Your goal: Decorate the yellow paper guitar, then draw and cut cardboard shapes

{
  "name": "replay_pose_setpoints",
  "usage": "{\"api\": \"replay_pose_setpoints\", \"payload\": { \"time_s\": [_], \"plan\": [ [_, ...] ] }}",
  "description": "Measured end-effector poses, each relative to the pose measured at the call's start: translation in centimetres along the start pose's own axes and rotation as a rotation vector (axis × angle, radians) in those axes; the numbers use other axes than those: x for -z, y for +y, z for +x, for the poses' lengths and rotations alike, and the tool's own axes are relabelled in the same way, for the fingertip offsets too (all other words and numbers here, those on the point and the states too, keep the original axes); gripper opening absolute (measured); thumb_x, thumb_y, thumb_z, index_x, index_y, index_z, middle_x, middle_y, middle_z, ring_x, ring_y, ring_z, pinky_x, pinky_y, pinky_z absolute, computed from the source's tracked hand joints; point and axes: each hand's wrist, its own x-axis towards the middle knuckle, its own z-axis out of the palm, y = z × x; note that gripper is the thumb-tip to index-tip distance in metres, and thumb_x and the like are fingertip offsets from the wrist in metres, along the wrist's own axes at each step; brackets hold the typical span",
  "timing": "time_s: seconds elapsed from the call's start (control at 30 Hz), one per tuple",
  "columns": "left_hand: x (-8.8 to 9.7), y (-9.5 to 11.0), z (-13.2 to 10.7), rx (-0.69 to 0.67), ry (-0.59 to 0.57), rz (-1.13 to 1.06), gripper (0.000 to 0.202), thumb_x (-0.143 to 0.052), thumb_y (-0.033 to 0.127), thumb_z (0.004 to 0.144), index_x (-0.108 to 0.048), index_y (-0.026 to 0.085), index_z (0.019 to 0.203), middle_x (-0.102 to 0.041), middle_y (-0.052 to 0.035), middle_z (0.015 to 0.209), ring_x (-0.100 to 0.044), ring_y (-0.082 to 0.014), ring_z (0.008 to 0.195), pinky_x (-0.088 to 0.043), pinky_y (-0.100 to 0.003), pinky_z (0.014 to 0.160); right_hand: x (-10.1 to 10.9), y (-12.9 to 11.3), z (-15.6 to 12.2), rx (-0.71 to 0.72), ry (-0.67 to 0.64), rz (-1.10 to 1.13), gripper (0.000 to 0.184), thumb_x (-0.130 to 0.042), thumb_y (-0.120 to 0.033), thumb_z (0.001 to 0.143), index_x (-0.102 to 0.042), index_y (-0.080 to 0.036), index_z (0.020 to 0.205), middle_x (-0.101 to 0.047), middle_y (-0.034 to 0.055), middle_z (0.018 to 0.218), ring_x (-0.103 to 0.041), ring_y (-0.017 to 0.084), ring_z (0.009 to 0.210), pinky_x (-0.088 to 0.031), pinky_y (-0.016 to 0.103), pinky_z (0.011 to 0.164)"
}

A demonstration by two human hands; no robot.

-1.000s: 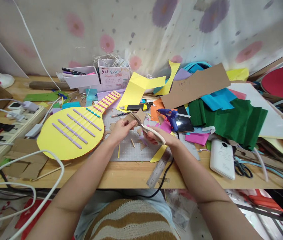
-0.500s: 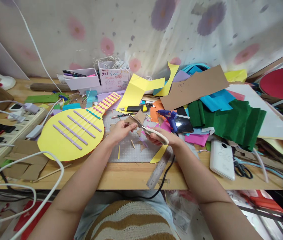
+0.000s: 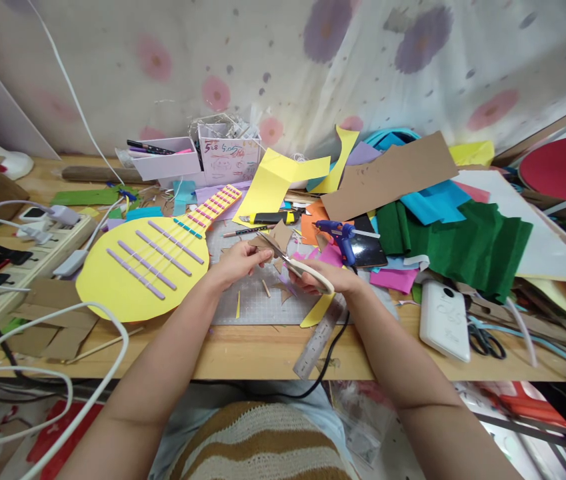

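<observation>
My right hand (image 3: 319, 275) is closed around the white handles of a pair of scissors (image 3: 317, 276), whose blades point up and left toward my other hand. Between the fingertips of my left hand (image 3: 243, 260) is pinched a small piece of brown cardboard (image 3: 261, 245), partly hidden by the fingers and the blades. Both hands are over a grey cutting mat (image 3: 257, 310) strewn with scraps. To the left lies a yellow paper guitar (image 3: 107, 287) with purple strips and white strings. A blue glue gun (image 3: 340, 235) rests just beyond my right hand.
A yellow-and-black utility knife (image 3: 275, 218) lies behind my hands. A metal ruler (image 3: 315, 347) reaches over the table's front edge. On the right are a white power bank (image 3: 443, 319), black-handled scissors (image 3: 487, 340) and green paper (image 3: 467, 243). A power strip (image 3: 70, 250) stands left.
The scissors' handles have shifted slightly to the left with my right hand. My left hand stays in nearly the same place with the cardboard.
</observation>
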Motion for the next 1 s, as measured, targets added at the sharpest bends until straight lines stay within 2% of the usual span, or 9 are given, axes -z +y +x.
{"api": "replay_pose_setpoints", "payload": {
  "time_s": [0.17,0.3,0.47,0.77,1.0],
  "plan": [
    [-0.4,0.6,-0.2,0.015,-0.096,-0.007,0.029,-0.067,0.041,0.065,-0.058,0.015,0.058,-0.050,0.0019,0.052,-0.035,-0.0048,0.042,-0.027,-0.018,0.038,-0.3,-0.4,0.1,0.060,-0.079,-0.042,0.060,-0.050,-0.076,0.067,-0.040,-0.018,0.080,-0.032,-0.0056,0.063,-0.030,0.006,0.053,-0.026,0.022,0.047],
    [-0.3,0.7,-0.3,0.003,-0.110,-0.021,0.026,-0.066,0.039,0.067,-0.059,0.015,0.059,-0.050,0.0016,0.054,-0.038,-0.0059,0.045,-0.028,-0.018,0.039,-0.4,-0.7,0.0,-0.008,-0.030,-0.009,0.057,-0.052,-0.072,0.069,-0.038,-0.018,0.083,-0.027,-0.0073,0.062,-0.023,0.005,0.051,-0.020,0.019,0.044],
    [0.1,1.0,-0.5,0.015,-0.143,-0.031,0.024,-0.067,0.038,0.066,-0.060,0.016,0.061,-0.051,0.0009,0.055,-0.043,-0.0078,0.050,-0.031,-0.017,0.040,-0.2,-0.9,-0.1,-0.038,0.019,-0.028,0.062,-0.058,-0.073,0.062,-0.036,-0.019,0.081,-0.028,-0.0083,0.059,-0.023,0.003,0.047,-0.018,0.018,0.041],
    [0.8,1.1,-0.8,0.060,-0.236,-0.040,0.026,-0.069,0.041,0.064,-0.063,0.016,0.064,-0.052,0.0004,0.059,-0.044,-0.0086,0.052,-0.034,-0.018,0.041,0.1,-1.0,-0.3,-0.073,-0.051,0.014,0.062,-0.059,-0.074,0.059,-0.036,-0.019,0.073,-0.026,-0.0089,0.056,-0.023,0.002,0.045,-0.016,0.018,0.038],
    [1.0,1.1,-0.9,0.071,-0.252,-0.022,0.028,-0.067,0.042,0.067,-0.061,0.015,0.063,-0.052,0.0005,0.059,-0.044,-0.0087,0.053,-0.035,-0.018,0.043,0.2,-1.1,-0.4,-0.102,-0.026,-0.002,0.066,-0.060,-0.077,0.055,-0.034,-0.018,0.071,-0.027,-0.0101,0.055,-0.024,0.000,0.043,-0.017,0.016,0.037]
  ]
}}
